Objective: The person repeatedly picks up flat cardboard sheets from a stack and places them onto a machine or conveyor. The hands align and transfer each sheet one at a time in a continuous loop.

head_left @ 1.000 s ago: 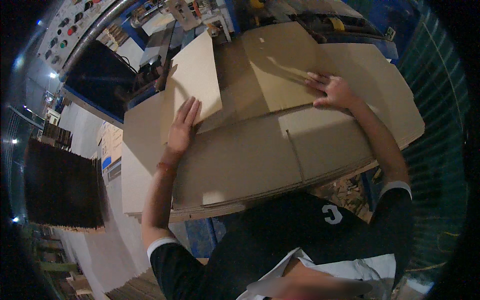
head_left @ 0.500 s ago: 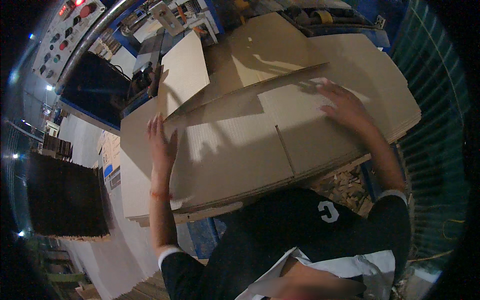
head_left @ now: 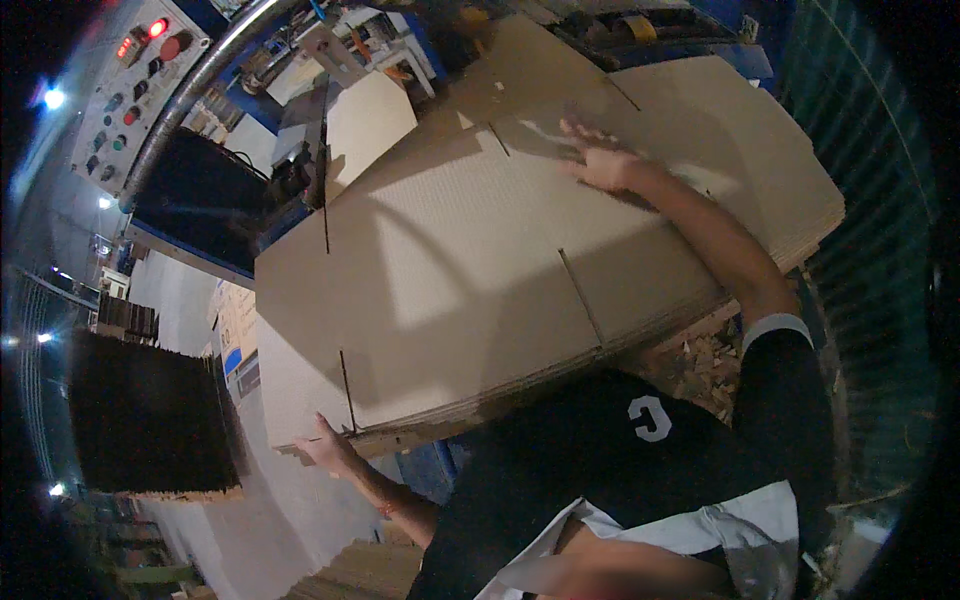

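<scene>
A broad slotted cardboard sheet (head_left: 470, 250) lies flat on top of a stack of similar sheets. My left hand (head_left: 330, 452) is low at the stack's near left corner, against the edge, with thumb and fingers apart. Farther off, my right hand (head_left: 603, 165) reaches across the upper part of the sheets, its fingers spread and slightly blurred. No object shows in either hand. Beyond the left end of the top sheet, a pale cardboard flap (head_left: 370, 125) stands tilted upward beside the machine.
A control panel (head_left: 135, 90) with buttons and a red light is at upper left, behind a metal bar (head_left: 190, 90). Machine parts (head_left: 640, 45) border the far side. A dark stack (head_left: 150, 415) stands on the left; green curtain-like sheeting (head_left: 880, 200) hangs on the right.
My left hand has dropped from the sheet's left side to the near left corner. My right hand has moved farther and left. The raised sheet edge now lies flat on the stack.
</scene>
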`<act>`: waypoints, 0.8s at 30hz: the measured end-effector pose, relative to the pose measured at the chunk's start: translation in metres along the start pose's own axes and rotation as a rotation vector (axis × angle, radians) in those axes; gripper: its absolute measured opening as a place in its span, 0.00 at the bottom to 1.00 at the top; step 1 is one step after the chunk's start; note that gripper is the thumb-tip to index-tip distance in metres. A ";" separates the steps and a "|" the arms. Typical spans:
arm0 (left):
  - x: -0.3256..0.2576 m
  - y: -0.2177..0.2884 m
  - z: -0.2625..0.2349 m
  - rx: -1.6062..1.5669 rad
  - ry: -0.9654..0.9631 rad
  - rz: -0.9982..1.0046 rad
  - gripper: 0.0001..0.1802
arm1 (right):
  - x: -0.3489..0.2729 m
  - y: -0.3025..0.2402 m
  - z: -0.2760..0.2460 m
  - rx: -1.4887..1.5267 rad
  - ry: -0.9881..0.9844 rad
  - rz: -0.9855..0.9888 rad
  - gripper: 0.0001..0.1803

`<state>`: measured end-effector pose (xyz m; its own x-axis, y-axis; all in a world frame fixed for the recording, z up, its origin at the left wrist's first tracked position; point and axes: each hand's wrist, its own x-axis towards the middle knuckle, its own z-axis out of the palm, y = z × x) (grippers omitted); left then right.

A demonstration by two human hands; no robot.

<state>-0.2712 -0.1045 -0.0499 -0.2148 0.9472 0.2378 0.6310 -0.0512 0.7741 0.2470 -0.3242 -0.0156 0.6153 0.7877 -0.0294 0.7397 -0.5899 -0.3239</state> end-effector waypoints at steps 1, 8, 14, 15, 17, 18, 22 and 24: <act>0.001 -0.003 0.001 -0.010 -0.026 0.014 0.46 | -0.008 -0.001 -0.003 -0.018 -0.020 -0.111 0.43; 0.002 0.002 -0.001 0.297 -0.064 0.032 0.43 | -0.167 0.066 -0.019 0.028 0.389 0.157 0.35; 0.008 0.030 -0.020 0.082 0.024 0.098 0.38 | -0.254 0.157 0.028 -0.115 0.914 0.874 0.38; 0.013 0.037 -0.026 0.013 0.047 0.118 0.37 | -0.255 0.167 0.034 -0.066 0.871 0.850 0.39; 0.032 0.051 -0.038 -0.035 0.121 0.154 0.36 | -0.258 0.173 0.045 -0.096 0.862 0.865 0.39; 0.042 0.055 -0.043 -0.291 0.100 0.179 0.38 | -0.254 0.173 0.046 -0.177 0.897 0.895 0.38; 0.089 0.055 -0.052 -0.929 0.063 0.289 0.43 | -0.233 0.165 0.015 0.376 1.359 0.593 0.29; 0.105 0.050 -0.049 -0.543 -0.012 0.325 0.32 | -0.221 0.158 -0.018 1.052 1.473 0.439 0.25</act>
<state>-0.2981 -0.0232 0.0424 -0.0653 0.8596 0.5069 0.1938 -0.4873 0.8514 0.2328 -0.5951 -0.0437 0.8278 -0.4798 0.2908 0.3849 0.1086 -0.9165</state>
